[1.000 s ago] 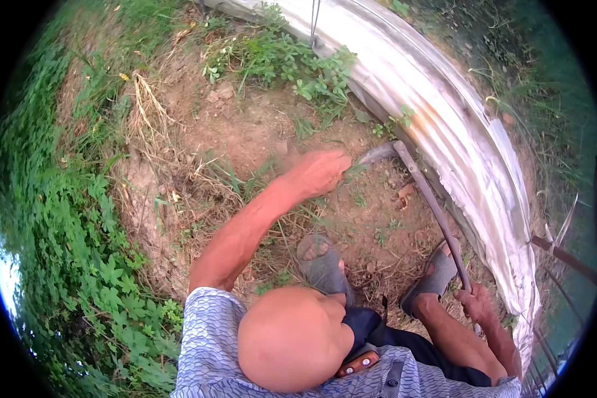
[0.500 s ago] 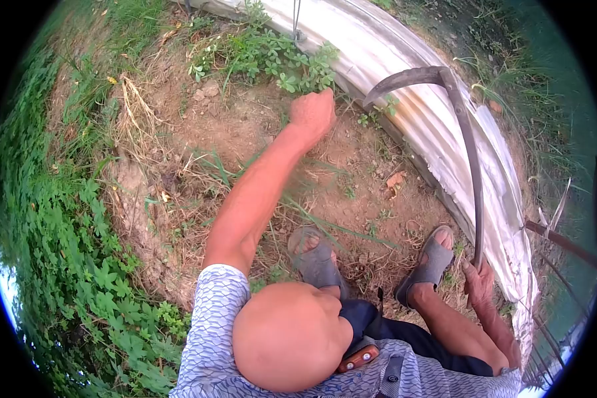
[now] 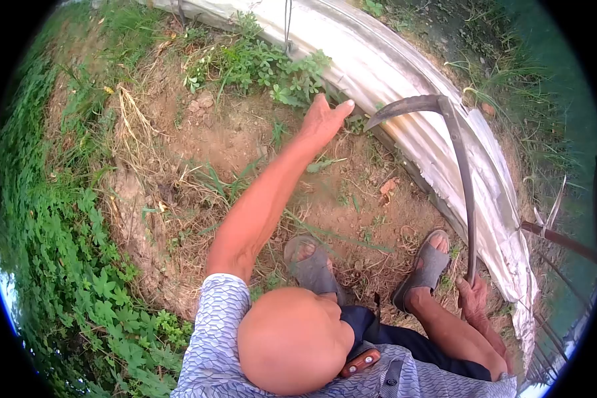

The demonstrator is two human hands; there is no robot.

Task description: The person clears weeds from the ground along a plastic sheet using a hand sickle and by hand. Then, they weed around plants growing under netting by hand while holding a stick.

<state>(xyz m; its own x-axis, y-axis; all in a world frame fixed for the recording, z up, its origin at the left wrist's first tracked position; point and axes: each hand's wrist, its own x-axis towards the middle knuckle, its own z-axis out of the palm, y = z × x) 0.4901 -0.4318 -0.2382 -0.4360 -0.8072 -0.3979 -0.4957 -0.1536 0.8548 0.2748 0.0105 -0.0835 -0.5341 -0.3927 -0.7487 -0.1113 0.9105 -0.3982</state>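
My left hand [image 3: 325,122] reaches over the soil just below a leafy green weed clump [image 3: 272,66], thumb and forefinger spread, with nothing visible between them. My right hand [image 3: 472,296], low on the right, is wrapped round the lower end of the sickle's long dark handle [image 3: 466,179]. The curved sickle blade [image 3: 408,105] points left across the edge of the pale plastic sheeting [image 3: 431,149], its tip a short way right of my left hand. Small weeds [image 3: 357,124] grow under the tip. A cut-looking leaf [image 3: 322,164] lies on the soil below my left hand.
My sandalled feet [image 3: 315,270] stand on bare soil [image 3: 298,192] with dry grass. Dense green foliage [image 3: 93,285] covers the left. A thin cord [image 3: 288,26] rises from the sheeting, and a brown rod [image 3: 564,243] juts in at the right.
My left hand has moved up toward the weed clump and its fingers have spread. The sickle blade has swung up from beside that hand onto the sheeting, then dropped slightly.
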